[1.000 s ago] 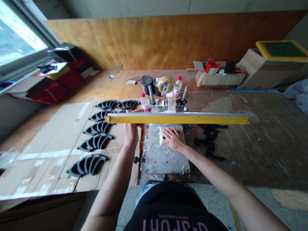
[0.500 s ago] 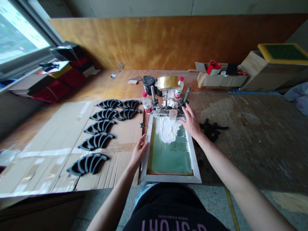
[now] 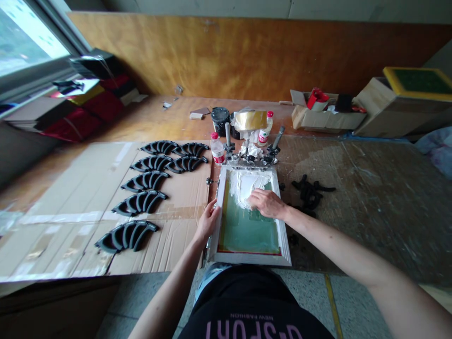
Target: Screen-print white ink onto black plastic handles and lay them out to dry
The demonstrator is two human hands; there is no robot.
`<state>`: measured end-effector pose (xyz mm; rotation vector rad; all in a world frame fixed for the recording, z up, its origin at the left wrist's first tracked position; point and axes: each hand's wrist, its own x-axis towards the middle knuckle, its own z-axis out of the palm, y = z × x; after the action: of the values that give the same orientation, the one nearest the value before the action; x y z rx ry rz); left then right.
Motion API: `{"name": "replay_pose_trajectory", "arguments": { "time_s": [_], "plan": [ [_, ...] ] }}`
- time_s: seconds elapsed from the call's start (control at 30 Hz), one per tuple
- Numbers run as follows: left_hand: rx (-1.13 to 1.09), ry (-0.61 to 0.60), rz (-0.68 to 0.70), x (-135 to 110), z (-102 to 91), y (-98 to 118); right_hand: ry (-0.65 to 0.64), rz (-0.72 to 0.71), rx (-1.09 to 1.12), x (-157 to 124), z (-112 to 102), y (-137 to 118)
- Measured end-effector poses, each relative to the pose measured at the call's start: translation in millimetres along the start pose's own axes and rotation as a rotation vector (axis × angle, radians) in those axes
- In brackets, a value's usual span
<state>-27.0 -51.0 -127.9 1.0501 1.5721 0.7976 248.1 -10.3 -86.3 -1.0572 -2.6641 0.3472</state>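
A silk-screen frame (image 3: 286, 245) with green mesh lies flat before me, white paste (image 3: 236, 186) spread over its far part. My left hand (image 3: 209, 220) holds the left rail of the frame, its fingers partly hidden at the edge. Over the near edge of the paste, my right hand (image 3: 266, 203) is closed, fingers curled down. A small pale scraper appears to be in it, mostly covered by the fingers. Beyond the frame stands a metal hinge clamp (image 3: 247, 164) with upright posts, to which the frame's far end is joined.
Several black curved, ribbed parts (image 3: 127, 235) lie on cardboard (image 3: 176, 235) at left. Bottles with red caps (image 3: 217, 149), a black tub (image 3: 220, 121) and a tape roll (image 3: 250, 120) stand behind the clamp. Black pieces (image 3: 310, 193) lie right of the frame; an open box (image 3: 318, 117) stands farther back.
My right hand has come from the right clamp post down onto the paste and closed. The pale scraper has left its place at the clamp. My left hand stays at the left rail.
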Motion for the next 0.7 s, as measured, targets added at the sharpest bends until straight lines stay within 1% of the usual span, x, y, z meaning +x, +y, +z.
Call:
{"name": "replay_pose_trajectory", "arguments": {
  "time_s": [0.03, 0.1, 0.2, 0.23, 0.3, 0.37, 0.4, 0.5, 0.6, 0.63, 0.7],
  "plan": [
    [-0.007, -0.001, -0.005, 0, -0.1, 0, -0.007, -0.012, 0.037, -1, -4, 1],
    [-0.012, -0.013, -0.015, 0, -0.4, 0, 0.002, 0.034, 0.081, 3, -9, 5],
    [-0.013, -0.038, -0.026, 0, -1.0, 2, 0.093, 0.141, 0.022, 8, -3, 6],
    [-0.020, -0.044, -0.032, 0, -1.0, 3, 0.116, 0.140, -0.005, 7, 1, 4],
    [-0.045, -0.052, -0.045, -2, -0.7, 6, 0.124, 0.094, -0.017, 2, 10, -1],
    [-0.059, -0.059, -0.049, -4, -0.4, 10, 0.112, 0.058, 0.028, -1, 11, -5],
    [-0.062, -0.063, -0.049, -5, -0.5, 13, 0.117, 0.070, 0.055, 1, 9, -4],
    [-0.062, -0.080, -0.049, -13, -3.6, 30, 0.185, 0.217, 0.093, 22, -7, 8],
    [-0.071, -0.107, -0.043, -22, -10.9, 59, 0.261, 0.417, 0.045, 46, -29, 34],
    [-0.073, -0.108, -0.026, -25, -13.6, 71, 0.289, 0.483, 0.027, 47, -36, 45],
    [-0.073, -0.083, 0.036, -27, -17.6, 93, 0.369, 0.627, 0.015, 37, -44, 69]
  ]
}}
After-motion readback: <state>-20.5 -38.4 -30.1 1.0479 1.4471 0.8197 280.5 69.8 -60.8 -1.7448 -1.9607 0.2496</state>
